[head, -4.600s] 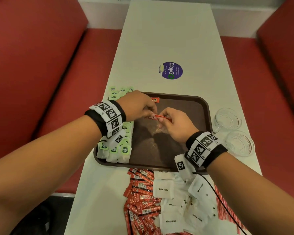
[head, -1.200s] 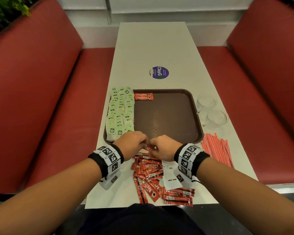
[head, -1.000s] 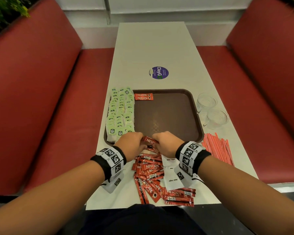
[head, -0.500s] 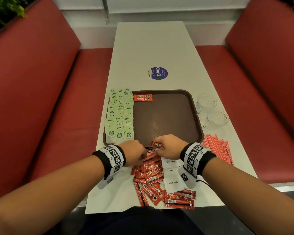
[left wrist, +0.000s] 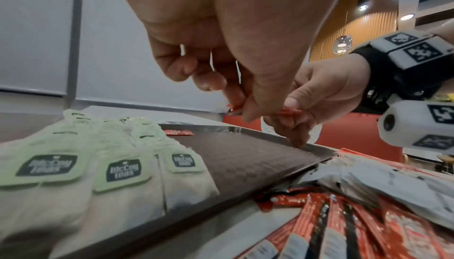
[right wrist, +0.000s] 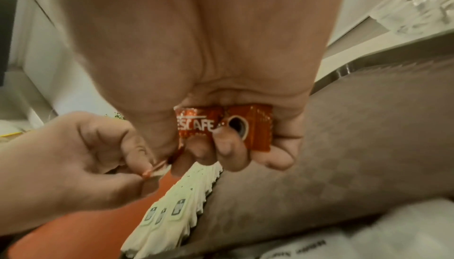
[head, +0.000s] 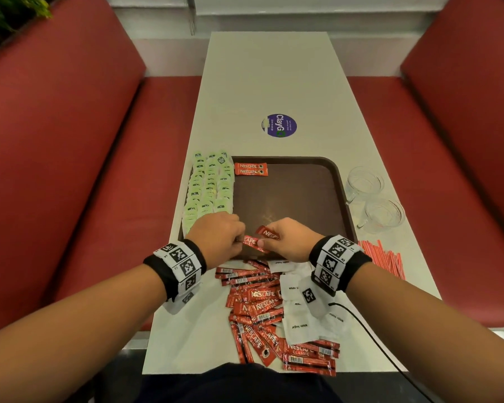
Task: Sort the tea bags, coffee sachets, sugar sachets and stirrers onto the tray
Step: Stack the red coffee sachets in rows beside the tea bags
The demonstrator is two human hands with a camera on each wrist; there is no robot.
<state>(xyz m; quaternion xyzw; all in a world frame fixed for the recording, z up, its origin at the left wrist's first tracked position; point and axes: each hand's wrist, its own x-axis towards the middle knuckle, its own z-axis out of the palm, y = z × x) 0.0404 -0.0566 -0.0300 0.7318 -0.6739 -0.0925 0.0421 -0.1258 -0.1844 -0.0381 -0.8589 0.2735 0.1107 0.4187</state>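
Above the near edge of the brown tray [head: 288, 199] my left hand [head: 239, 238] pinches one end of a red coffee sachet [head: 252, 243]. My right hand [head: 262, 241] pinches its other end and grips a second coffee sachet [head: 269, 232] in curled fingers, label out in the right wrist view [right wrist: 221, 125]. Tea bags [head: 210, 190] lie in rows down the tray's left side. Two coffee sachets [head: 250, 169] lie at its far left. A loose pile of coffee sachets [head: 256, 309] and white sugar sachets [head: 297, 318] lies on the table near me. Stirrers [head: 381, 257] lie right of the tray.
Two clear glass cups [head: 364, 181] [head: 384, 213] stand right of the tray, beyond the stirrers. A round purple sticker [head: 280, 125] marks the white table further away. Red bench seats flank the table. A black cable [head: 370, 335] runs from my right wrist.
Both hands have risen from the pile to the tray's near edge. The left hand, empty half a second ago, now pinches a coffee sachet together with the right.
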